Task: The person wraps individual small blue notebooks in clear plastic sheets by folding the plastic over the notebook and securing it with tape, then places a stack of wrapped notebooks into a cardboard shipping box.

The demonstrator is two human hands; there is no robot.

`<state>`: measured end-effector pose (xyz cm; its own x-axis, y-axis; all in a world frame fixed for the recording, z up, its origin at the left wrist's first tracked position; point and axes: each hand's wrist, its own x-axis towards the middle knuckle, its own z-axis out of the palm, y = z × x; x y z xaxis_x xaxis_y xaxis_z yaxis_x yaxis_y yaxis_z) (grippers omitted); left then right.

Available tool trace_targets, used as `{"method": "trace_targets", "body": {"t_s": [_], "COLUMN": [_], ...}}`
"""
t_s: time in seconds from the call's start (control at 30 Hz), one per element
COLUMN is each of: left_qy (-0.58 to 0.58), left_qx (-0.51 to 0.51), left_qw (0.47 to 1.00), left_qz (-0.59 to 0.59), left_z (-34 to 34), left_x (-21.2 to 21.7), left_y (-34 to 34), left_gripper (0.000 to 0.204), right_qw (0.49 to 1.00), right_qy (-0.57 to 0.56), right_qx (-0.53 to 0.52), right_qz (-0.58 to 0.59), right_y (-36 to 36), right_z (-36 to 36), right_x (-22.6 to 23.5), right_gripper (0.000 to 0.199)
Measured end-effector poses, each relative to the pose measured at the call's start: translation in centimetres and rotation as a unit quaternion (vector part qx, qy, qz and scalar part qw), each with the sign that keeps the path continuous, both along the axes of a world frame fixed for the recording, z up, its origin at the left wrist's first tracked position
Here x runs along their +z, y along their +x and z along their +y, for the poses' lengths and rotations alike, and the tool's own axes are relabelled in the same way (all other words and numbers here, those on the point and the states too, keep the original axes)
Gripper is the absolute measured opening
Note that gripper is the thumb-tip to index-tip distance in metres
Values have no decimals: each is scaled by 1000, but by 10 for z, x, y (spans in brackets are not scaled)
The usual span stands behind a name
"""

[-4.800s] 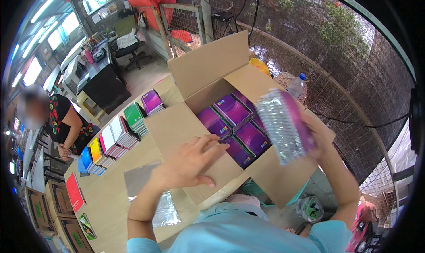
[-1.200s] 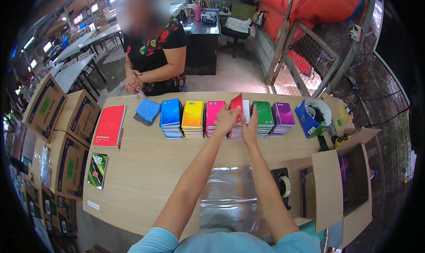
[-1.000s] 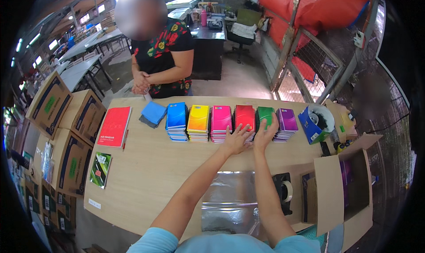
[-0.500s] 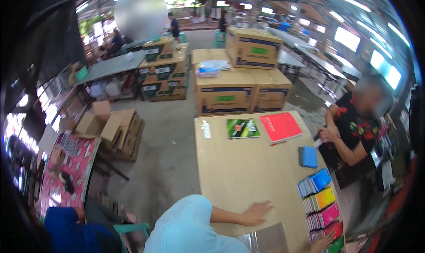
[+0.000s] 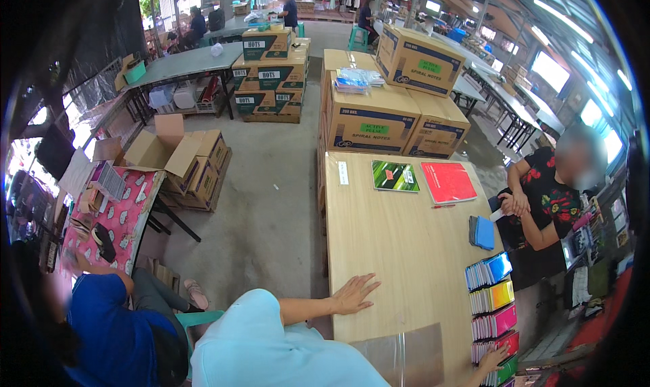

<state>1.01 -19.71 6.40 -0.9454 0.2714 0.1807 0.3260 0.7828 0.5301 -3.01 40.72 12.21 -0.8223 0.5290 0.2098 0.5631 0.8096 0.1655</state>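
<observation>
My left hand (image 5: pixel 355 294) lies flat and open near the left edge of the wooden table (image 5: pixel 393 245), fingers spread, holding nothing. My right hand (image 5: pixel 494 361) rests with its fingers stretched over the stack of red notebooks (image 5: pixel 506 344), close to a stack of green notebooks (image 5: pixel 506 371). Beyond them, in a row along the table's right edge, are stacks of pink notebooks (image 5: pixel 503 319), yellow notebooks (image 5: pixel 500 294) and blue notebooks (image 5: pixel 498 268). A clear plastic sheet or bag (image 5: pixel 420 356) lies between my arms.
A blue bundle (image 5: pixel 482 232), a red notebook (image 5: pixel 448 182) and a green-and-black notebook (image 5: pixel 395 176) lie farther up the table. Cartons (image 5: pixel 372 124) stand behind it. One person (image 5: pixel 542 204) is at the right, another in blue (image 5: pixel 125 319) sits at the left.
My left hand has moved leftward toward the table's edge and settled flat. My right hand stays at the red notebooks. The whole view has shifted and become sharper.
</observation>
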Motion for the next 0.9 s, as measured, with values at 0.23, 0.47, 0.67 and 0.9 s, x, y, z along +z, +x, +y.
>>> {"method": "trace_targets", "body": {"t_s": [0.23,0.47,0.67,0.9], "left_qy": [23,64,407,570], "left_qx": [12,28,75,48], "left_qw": [999,996,908,489], "left_qz": [36,52,-66,658], "left_z": [-2,-2,-67,-179], "left_x": [-8,4,157,438], "left_y": [2,-2,-83,18], "left_gripper": [71,81,110,86], "right_qw": [1000,996,987,980], "right_qy": [3,-55,-130,-192], "right_qx": [-19,-39,-71,10], "right_qz": [-17,-53,-58,-50], "right_y": [-3,-12,-4,-25], "right_z": [5,22,-1,-20], "right_x": [0,2,19,42], "right_gripper": [87,107,111,102]}}
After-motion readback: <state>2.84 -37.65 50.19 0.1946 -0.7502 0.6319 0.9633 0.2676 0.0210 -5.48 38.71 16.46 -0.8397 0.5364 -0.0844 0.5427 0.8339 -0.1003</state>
